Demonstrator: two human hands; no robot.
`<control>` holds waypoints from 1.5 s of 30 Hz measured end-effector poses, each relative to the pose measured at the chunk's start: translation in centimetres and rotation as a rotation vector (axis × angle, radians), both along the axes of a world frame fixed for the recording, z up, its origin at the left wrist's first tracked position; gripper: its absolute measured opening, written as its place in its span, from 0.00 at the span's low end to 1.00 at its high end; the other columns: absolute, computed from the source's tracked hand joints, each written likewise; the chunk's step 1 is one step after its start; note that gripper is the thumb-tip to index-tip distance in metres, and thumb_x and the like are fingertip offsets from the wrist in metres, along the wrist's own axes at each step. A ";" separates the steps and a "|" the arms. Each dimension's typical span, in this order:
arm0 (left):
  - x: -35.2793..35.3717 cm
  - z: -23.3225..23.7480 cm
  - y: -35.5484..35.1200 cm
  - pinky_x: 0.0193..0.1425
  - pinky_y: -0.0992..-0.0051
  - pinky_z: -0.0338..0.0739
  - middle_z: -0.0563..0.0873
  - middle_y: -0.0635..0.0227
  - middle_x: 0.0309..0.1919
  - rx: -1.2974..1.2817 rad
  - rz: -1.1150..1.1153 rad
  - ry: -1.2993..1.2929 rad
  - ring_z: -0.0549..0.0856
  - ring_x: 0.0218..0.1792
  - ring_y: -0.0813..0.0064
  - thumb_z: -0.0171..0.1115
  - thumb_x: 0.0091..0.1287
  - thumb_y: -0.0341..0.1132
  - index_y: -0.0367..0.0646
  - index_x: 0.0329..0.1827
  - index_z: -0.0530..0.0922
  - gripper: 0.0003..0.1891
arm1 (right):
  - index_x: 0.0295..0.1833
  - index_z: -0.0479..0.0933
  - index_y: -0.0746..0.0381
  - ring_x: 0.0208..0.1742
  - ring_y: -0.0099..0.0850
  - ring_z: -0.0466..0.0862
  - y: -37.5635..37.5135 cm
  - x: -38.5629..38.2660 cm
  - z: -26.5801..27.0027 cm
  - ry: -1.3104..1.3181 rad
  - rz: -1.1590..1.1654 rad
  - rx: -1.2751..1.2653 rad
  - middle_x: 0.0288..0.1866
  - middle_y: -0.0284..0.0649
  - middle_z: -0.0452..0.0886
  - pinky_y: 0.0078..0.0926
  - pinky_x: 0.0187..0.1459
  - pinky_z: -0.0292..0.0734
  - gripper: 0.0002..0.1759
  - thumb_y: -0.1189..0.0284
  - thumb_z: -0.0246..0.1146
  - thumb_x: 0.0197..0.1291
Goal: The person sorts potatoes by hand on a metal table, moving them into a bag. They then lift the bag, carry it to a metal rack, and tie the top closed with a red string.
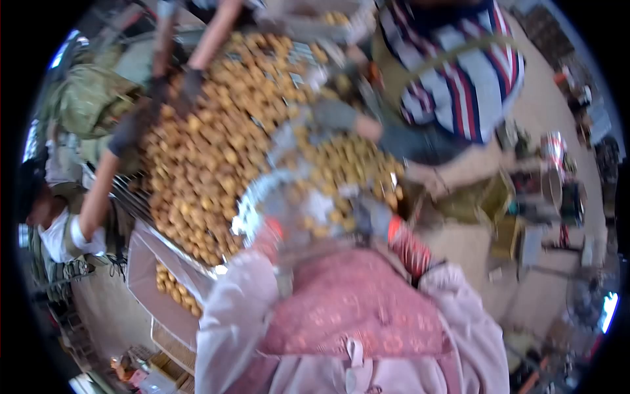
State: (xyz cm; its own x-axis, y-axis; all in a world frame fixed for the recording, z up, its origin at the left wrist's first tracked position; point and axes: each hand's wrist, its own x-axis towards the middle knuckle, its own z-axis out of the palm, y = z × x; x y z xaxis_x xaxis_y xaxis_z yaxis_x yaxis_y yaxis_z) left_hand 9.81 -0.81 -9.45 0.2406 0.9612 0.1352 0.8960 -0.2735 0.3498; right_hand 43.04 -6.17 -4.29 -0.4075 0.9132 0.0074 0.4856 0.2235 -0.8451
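Note:
A large heap of round yellow-brown produce [203, 164], perhaps fruit or potatoes, covers the work table in front of me. A greener-looking pile [348, 161] of similar round pieces lies nearer my hands. My left hand [283, 207] is smeared by motion at the near edge of the heap, beside a pale bluish sheet-like thing [252, 200], perhaps plastic. My right hand [373, 218], in a grey glove below a red striped cuff, is at the near right edge of the greener pile. Blur hides the fingers of both hands and anything in them.
Across the table, a person in a striped shirt [453, 79] reaches in with a gloved hand [335, 117]. Other people's gloved hands [190, 88] are on the heap at left. A pale-lined container [154, 262] with round pieces stands below left. An olive sack [476, 197] is at right.

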 end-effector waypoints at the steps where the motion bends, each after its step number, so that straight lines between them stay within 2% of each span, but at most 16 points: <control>1: 1.4 1.4 -1.6 0.58 0.55 0.76 0.76 0.44 0.58 -0.078 0.001 -0.045 0.79 0.53 0.47 0.64 0.63 0.50 0.38 0.66 0.72 0.33 | 0.67 0.68 0.49 0.47 0.48 0.84 -0.2 -0.9 -1.7 -0.007 0.094 -0.088 0.62 0.51 0.74 0.42 0.48 0.78 0.28 0.56 0.60 0.63; 5: 5.1 7.3 -7.0 0.65 0.45 0.68 0.68 0.48 0.69 -0.224 -0.081 -0.017 0.70 0.66 0.42 0.58 0.66 0.52 0.53 0.73 0.67 0.32 | 0.77 0.59 0.38 0.58 0.56 0.80 -1.2 0.2 -5.2 -0.505 0.381 0.173 0.77 0.53 0.60 0.47 0.61 0.74 0.37 0.48 0.59 0.63; 10: 6.2 3.8 -9.5 0.68 0.42 0.63 0.71 0.56 0.67 -0.043 -0.153 -0.084 0.68 0.68 0.47 0.57 0.67 0.50 0.54 0.72 0.67 0.30 | 0.55 0.80 0.59 0.47 0.38 0.84 4.3 6.0 -11.5 -0.146 -0.036 -0.338 0.46 0.45 0.84 0.31 0.51 0.77 0.16 0.65 0.59 0.64; 13: 7.1 3.4 -9.0 0.68 0.36 0.58 0.72 0.56 0.67 -0.143 -0.183 0.037 0.66 0.69 0.47 0.57 0.67 0.49 0.57 0.72 0.67 0.30 | 0.50 0.77 0.61 0.29 0.25 0.74 5.7 3.9 -9.6 -0.018 -0.204 0.068 0.31 0.32 0.75 0.21 0.30 0.70 0.13 0.66 0.52 0.72; 16: 7.0 5.6 -9.1 0.66 0.36 0.60 0.72 0.58 0.66 -0.115 -0.273 0.014 0.68 0.69 0.48 0.58 0.67 0.50 0.59 0.73 0.67 0.30 | 0.62 0.74 0.60 0.42 0.30 0.81 5.6 2.0 -12.7 0.019 -0.141 -0.326 0.45 0.40 0.81 0.27 0.42 0.77 0.24 0.55 0.52 0.71; 20: 3.6 6.2 -8.7 0.66 0.43 0.65 0.72 0.55 0.67 -0.082 -0.334 -0.197 0.72 0.65 0.45 0.60 0.66 0.49 0.55 0.72 0.68 0.30 | 0.75 0.63 0.51 0.70 0.50 0.72 -1.1 -0.8 -2.7 -0.847 0.374 0.482 0.70 0.52 0.71 0.49 0.67 0.68 0.35 0.48 0.54 0.68; 22: 0.3 7.3 -7.7 0.69 0.46 0.64 0.71 0.52 0.67 -0.037 -0.189 -0.228 0.70 0.66 0.42 0.61 0.65 0.50 0.51 0.71 0.69 0.31 | 0.78 0.57 0.46 0.78 0.58 0.56 -1.0 2.5 -3.4 -0.575 0.440 0.112 0.78 0.51 0.60 0.53 0.74 0.55 0.37 0.47 0.55 0.67; 25: -4.8 7.0 -7.1 0.72 0.44 0.61 0.65 0.41 0.71 0.027 0.301 0.072 0.63 0.70 0.37 0.61 0.63 0.57 0.49 0.74 0.65 0.38 | 0.75 0.64 0.52 0.74 0.52 0.65 0.9 6.6 -1.0 -0.641 0.612 0.123 0.76 0.46 0.65 0.49 0.73 0.60 0.30 0.53 0.52 0.71; 27: -5.2 7.7 -5.1 0.73 0.42 0.57 0.61 0.41 0.72 -0.199 0.499 -0.009 0.59 0.72 0.35 0.60 0.62 0.60 0.52 0.75 0.63 0.41 | 0.61 0.76 0.55 0.43 0.37 0.83 3.7 9.7 -11.8 0.569 -0.214 -1.224 0.44 0.41 0.84 0.35 0.46 0.80 0.18 0.60 0.56 0.70; 30: -3.6 4.0 -4.3 0.75 0.36 0.47 0.54 0.45 0.77 -0.466 0.564 -0.090 0.49 0.75 0.32 0.58 0.60 0.69 0.58 0.79 0.57 0.47 | 0.58 0.76 0.57 0.31 0.29 0.80 6.4 6.0 -7.1 0.791 -0.648 -1.005 0.32 0.35 0.82 0.27 0.36 0.78 0.17 0.61 0.54 0.71; 33: 3.0 7.3 -4.2 0.73 0.27 0.35 0.46 0.56 0.81 -0.593 0.249 -0.069 0.40 0.78 0.34 0.56 0.58 0.73 0.64 0.81 0.52 0.50 | 0.61 0.75 0.53 0.43 0.42 0.81 8.5 4.2 -11.9 0.099 -0.576 -0.353 0.50 0.47 0.79 0.38 0.45 0.79 0.20 0.59 0.59 0.66; 36: 7.2 8.3 -5.5 0.73 0.26 0.36 0.47 0.57 0.81 -0.514 0.013 0.140 0.39 0.77 0.31 0.54 0.61 0.72 0.64 0.79 0.58 0.45 | 0.67 0.72 0.47 0.61 0.52 0.73 4.6 1.2 -10.3 -0.367 -0.101 -0.162 0.66 0.52 0.69 0.47 0.60 0.71 0.25 0.57 0.60 0.64; 38: 7.5 7.6 -6.8 0.71 0.36 0.57 0.66 0.55 0.72 -0.236 -0.230 0.187 0.62 0.71 0.36 0.59 0.65 0.58 0.60 0.71 0.70 0.32 | 0.74 0.64 0.38 0.79 0.57 0.54 0.7 -1.2 -4.9 -0.731 0.355 0.002 0.81 0.53 0.51 0.57 0.74 0.54 0.32 0.54 0.59 0.65; 41: 2.2 4.8 -5.7 0.66 0.53 0.70 0.74 0.57 0.63 -0.079 -0.238 -0.299 0.75 0.62 0.49 0.62 0.64 0.44 0.51 0.64 0.76 0.24 | 0.77 0.59 0.44 0.80 0.55 0.52 -0.4 1.8 -3.4 -0.627 0.442 0.023 0.81 0.46 0.52 0.61 0.75 0.47 0.37 0.56 0.61 0.64; 44: -4.6 6.7 -5.9 0.62 0.59 0.72 0.73 0.56 0.63 -0.053 0.195 -0.016 0.78 0.58 0.53 0.68 0.54 0.33 0.43 0.61 0.75 0.28 | 0.66 0.74 0.50 0.61 0.42 0.79 2.5 3.9 4.8 -0.603 0.453 -0.017 0.61 0.45 0.78 0.36 0.63 0.74 0.24 0.57 0.60 0.65; 45: -6.7 7.1 -7.0 0.62 0.53 0.71 0.69 0.53 0.67 0.042 0.337 0.146 0.75 0.60 0.48 0.71 0.51 0.33 0.43 0.64 0.73 0.33 | 0.64 0.75 0.52 0.54 0.41 0.82 4.0 8.4 -4.9 -0.234 0.595 0.240 0.55 0.44 0.81 0.36 0.56 0.78 0.21 0.58 0.55 0.70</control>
